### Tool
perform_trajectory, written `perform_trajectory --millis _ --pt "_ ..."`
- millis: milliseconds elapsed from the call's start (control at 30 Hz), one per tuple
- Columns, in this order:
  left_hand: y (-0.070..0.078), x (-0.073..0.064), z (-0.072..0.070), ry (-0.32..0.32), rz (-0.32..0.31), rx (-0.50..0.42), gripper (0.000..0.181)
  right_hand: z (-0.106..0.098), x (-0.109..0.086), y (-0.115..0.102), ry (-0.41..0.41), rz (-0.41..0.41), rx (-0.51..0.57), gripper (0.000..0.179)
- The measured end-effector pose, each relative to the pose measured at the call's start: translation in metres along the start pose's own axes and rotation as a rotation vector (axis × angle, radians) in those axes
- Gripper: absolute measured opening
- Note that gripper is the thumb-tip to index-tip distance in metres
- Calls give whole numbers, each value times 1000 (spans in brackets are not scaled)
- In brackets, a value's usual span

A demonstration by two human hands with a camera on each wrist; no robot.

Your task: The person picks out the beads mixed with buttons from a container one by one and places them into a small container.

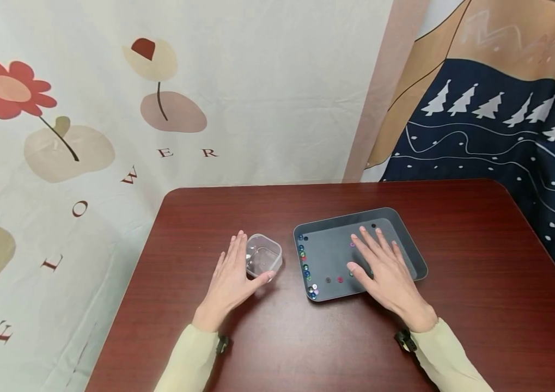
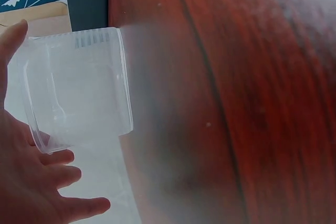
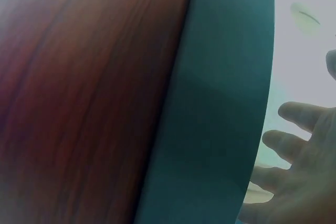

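A small clear plastic container [image 1: 263, 255] stands on the table, left of a dark grey tray [image 1: 343, 220]. My left hand [image 1: 230, 275] is beside it, fingers straight along its left side and thumb stretched across its near side. The left wrist view shows the container [image 2: 84, 87] between the spread thumb and fingers. My right hand [image 1: 389, 275] hovers over the right part of the tray, palm down, fingers spread and holding nothing. Small colourful beads [image 1: 305, 269] line the tray's left edge. A reddish bead [image 1: 340, 280] lies near the front; the right hand hides part of the tray floor.
The reddish-brown wooden table [image 1: 277, 343] has its far edge against a pale curtain [image 1: 277, 98] with flower prints. At the right hangs a dark blue cloth [image 1: 493, 136] with white trees. The tray's raised rim stands between the two hands.
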State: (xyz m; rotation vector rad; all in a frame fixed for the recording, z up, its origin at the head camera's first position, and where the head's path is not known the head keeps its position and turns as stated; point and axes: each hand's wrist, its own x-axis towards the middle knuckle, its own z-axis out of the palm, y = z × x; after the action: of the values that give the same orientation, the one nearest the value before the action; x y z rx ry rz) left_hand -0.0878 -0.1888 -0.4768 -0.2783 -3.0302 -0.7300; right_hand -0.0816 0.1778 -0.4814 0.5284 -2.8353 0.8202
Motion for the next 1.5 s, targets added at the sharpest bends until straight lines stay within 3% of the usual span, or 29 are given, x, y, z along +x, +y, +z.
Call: perform_trajectory --millis 533,933,1100,1300,1500 --pt "-2 -2 1 -11 3 -51 109 21 17 -31 -92 -94 62 71" --pt "-3 -1 3 -10 -1 -118 108 38 31 -42 -136 -222 90 46" --pt "-4 0 4 -13 -36 -168 109 45 36 -44 -166 -258 86 39" --pt "-5 0 6 -1 -79 -221 109 51 40 -44 -171 -271 98 33" --pt "-6 0 7 20 -75 -244 108 53 43 -46 -211 -254 94 29"
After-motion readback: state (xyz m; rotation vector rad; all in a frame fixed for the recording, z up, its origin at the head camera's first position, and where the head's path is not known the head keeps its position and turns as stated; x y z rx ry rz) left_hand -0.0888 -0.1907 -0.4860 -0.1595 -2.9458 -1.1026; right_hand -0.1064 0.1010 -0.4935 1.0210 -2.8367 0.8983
